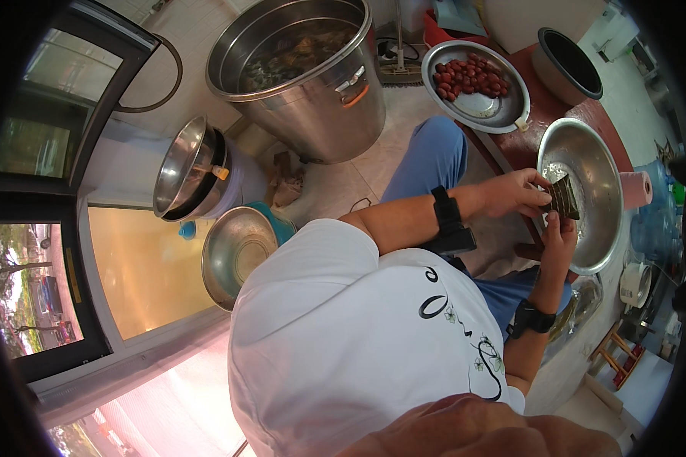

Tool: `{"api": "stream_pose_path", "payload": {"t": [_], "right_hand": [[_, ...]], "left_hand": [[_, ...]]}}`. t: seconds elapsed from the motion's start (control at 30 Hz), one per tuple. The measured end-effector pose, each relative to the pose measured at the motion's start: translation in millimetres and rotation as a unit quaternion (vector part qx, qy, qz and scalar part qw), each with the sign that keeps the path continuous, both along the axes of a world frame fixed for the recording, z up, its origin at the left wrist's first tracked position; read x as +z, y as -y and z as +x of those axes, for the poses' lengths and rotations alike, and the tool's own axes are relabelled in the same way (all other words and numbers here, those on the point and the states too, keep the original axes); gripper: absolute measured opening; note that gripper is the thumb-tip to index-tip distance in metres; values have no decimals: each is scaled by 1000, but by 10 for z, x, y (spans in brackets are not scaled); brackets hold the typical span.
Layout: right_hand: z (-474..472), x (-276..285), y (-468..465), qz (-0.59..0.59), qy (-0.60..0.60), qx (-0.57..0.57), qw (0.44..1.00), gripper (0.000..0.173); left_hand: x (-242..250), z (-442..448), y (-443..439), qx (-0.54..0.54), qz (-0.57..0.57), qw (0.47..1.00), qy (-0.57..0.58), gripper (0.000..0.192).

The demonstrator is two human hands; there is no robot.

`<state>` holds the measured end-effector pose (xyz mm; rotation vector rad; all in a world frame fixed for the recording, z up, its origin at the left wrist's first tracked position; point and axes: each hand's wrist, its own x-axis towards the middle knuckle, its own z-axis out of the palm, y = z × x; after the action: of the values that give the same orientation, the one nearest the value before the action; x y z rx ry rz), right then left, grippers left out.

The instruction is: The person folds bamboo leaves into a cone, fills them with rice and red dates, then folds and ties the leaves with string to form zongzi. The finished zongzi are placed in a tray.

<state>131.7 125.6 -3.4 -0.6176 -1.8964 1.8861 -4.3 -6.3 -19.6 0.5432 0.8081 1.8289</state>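
My left hand (517, 193) grips the upper left side of a dark green, leaf-wrapped zongzi (565, 197), thumb and fingers on its edge. From below, the thumb and fingers of my right hand (559, 237) pinch its lower corner. The parcel has pointed corners and strips across its face. It is held over a large metal basin (609, 188), where something white and glistening lies at the bottom; I cannot tell what it is. Another metal bowl (473, 114), holding red jujubes (463, 77), sits beyond my left hand.
A dark red low table (514, 149) carries both basins and a rice-cooker inner pot (566, 65). A big steel pot (314, 114) with leafy contents in liquid stands on the floor. Stacked bowls (171, 171) and another basin (234, 257) are left. Blue water bottles (654, 228) stand right.
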Motion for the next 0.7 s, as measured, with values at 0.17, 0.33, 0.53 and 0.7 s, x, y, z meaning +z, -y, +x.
{"api": "stream_pose_path", "payload": {"t": [0.17,0.33,0.53,0.7], "right_hand": [[29,36,-56,-2,51,63,997,36],[283,-8,-151,49,144,60,987,30],[638,310,-261,-38,131,401,906,44],[370,449,-279,-161,-158,192,955,89]], "left_hand": [[-6,40,34,32,17,998,44,44],[-47,-271,145,41,176,974,134,30],[33,-787,420,104,137,962,212,31],[165,-711,541,4,170,974,147,60]]}}
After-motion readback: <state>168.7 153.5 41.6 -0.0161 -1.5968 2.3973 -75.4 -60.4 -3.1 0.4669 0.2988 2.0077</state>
